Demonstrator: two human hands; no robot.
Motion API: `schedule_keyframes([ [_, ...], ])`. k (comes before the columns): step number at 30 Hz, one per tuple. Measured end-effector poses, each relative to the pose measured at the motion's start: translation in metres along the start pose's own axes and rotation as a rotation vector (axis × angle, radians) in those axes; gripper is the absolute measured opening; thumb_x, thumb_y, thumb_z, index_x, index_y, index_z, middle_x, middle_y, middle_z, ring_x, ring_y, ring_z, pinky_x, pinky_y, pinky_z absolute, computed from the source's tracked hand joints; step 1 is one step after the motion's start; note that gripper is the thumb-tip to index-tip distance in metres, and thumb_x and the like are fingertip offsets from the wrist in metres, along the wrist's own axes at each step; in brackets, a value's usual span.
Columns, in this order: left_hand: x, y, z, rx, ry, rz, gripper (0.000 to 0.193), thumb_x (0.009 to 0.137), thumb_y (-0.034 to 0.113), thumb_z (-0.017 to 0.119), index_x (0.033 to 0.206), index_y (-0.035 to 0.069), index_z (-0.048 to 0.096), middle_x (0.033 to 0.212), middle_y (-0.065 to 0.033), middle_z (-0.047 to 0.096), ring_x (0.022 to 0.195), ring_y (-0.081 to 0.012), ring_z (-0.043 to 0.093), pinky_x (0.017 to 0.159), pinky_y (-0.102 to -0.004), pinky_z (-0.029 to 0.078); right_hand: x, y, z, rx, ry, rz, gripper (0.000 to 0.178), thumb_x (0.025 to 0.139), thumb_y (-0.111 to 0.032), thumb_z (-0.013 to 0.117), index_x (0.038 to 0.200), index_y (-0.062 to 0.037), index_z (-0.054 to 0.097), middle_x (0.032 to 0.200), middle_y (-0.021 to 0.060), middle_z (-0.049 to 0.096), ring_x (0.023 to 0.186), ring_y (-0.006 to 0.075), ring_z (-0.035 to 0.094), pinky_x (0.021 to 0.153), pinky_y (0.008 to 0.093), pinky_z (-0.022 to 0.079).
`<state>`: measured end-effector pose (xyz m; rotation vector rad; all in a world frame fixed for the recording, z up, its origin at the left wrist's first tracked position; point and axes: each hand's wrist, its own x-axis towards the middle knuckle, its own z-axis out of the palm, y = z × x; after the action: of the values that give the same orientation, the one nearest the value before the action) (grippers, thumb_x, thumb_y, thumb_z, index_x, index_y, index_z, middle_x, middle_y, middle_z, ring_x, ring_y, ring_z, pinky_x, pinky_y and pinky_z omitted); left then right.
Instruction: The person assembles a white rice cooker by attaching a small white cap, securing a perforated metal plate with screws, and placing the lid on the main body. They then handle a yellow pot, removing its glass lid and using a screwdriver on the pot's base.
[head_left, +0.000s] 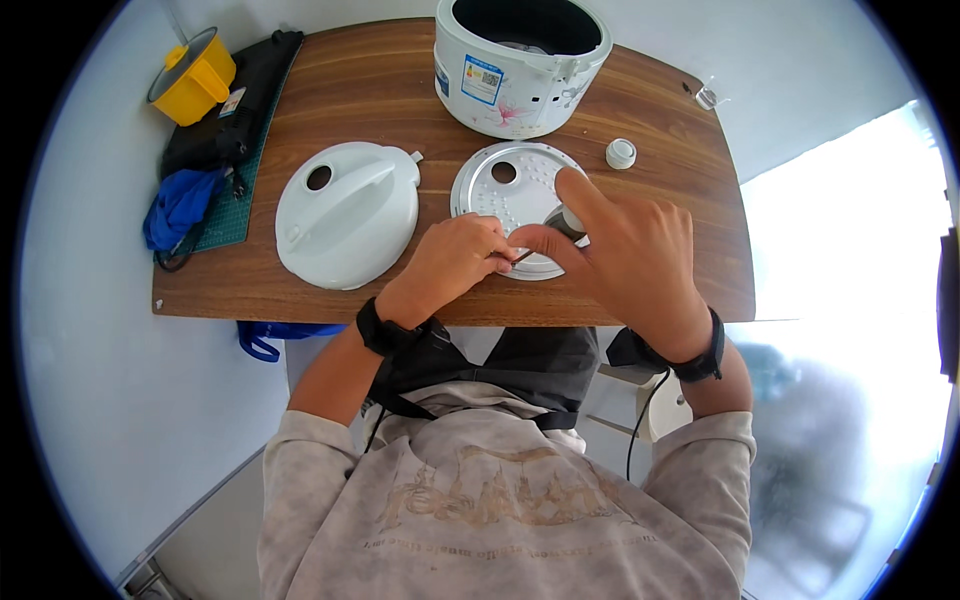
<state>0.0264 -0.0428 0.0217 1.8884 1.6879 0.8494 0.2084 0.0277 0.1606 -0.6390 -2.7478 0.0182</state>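
Observation:
My right hand (pixel 635 260) is wrapped round a screwdriver with a grey and white barrel (pixel 567 222), mostly hidden by the palm and thumb. Its thin dark shaft points toward my left hand (pixel 455 258), whose fingers are pinched together at the tip. What small part they grip there is too hidden to make out. Beneath both hands lies a round silvery metal inner lid (pixel 490 170), with a round hole and rows of small bumps. To its left rests the white rice cooker lid (pixel 345 250), handle side up.
A white rice cooker body (pixel 520 95), uncovered, stands at the back. A small white round cap (pixel 621 153) sits right of the inner lid. On the left are a yellow pot (pixel 200 85), a black case (pixel 255 85), a blue cloth (pixel 183 208) and a green mat (pixel 228 218).

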Motion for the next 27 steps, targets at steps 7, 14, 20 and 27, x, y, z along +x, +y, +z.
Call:
schedule_keyframes([
  [7,0.000,-0.003,0.001,0.012,0.002,0.052,0.009,0.082,0.017,0.075,0.086,0.008,0.075,0.092,-0.0036,0.068,0.089,-0.0269,0.065,0.076,-0.0386,0.052,0.004,0.006,0.001,0.211,-0.062,0.023,0.032,0.091,-0.027,0.071,0.101,-0.0033,0.052,0.069,0.0134,0.062,0.062,0.0333,0.061,0.055,0.0419,0.047],
  [14,-0.001,-0.002,0.000,0.040,0.000,0.053,0.011,0.083,0.020,0.074,0.091,0.014,0.079,0.088,-0.0016,0.067,0.092,-0.0245,0.065,0.075,-0.0389,0.052,0.002,0.006,0.004,0.376,0.017,-0.109,0.031,0.087,-0.020,0.072,0.104,-0.0039,0.051,0.082,0.0139,0.062,0.072,0.0352,0.062,0.062,0.0430,0.048],
  [20,0.001,-0.006,0.003,0.092,0.003,0.058,0.012,0.083,0.021,0.074,0.092,0.015,0.079,0.088,-0.0026,0.066,0.091,-0.0253,0.065,0.074,-0.0393,0.052,0.002,-0.004,-0.006,0.183,-0.072,-0.023,0.028,0.089,-0.024,0.070,0.103,-0.0060,0.053,0.079,0.0111,0.061,0.068,0.0327,0.062,0.058,0.0429,0.048],
  [27,0.000,-0.001,-0.002,0.040,-0.026,0.057,0.010,0.082,0.018,0.075,0.085,0.008,0.074,0.090,-0.0036,0.067,0.089,-0.0270,0.065,0.078,-0.0391,0.053,0.000,0.007,0.009,0.268,0.018,-0.001,0.033,0.087,-0.027,0.073,0.103,-0.0054,0.054,0.082,0.0125,0.064,0.072,0.0324,0.063,0.058,0.0413,0.048],
])
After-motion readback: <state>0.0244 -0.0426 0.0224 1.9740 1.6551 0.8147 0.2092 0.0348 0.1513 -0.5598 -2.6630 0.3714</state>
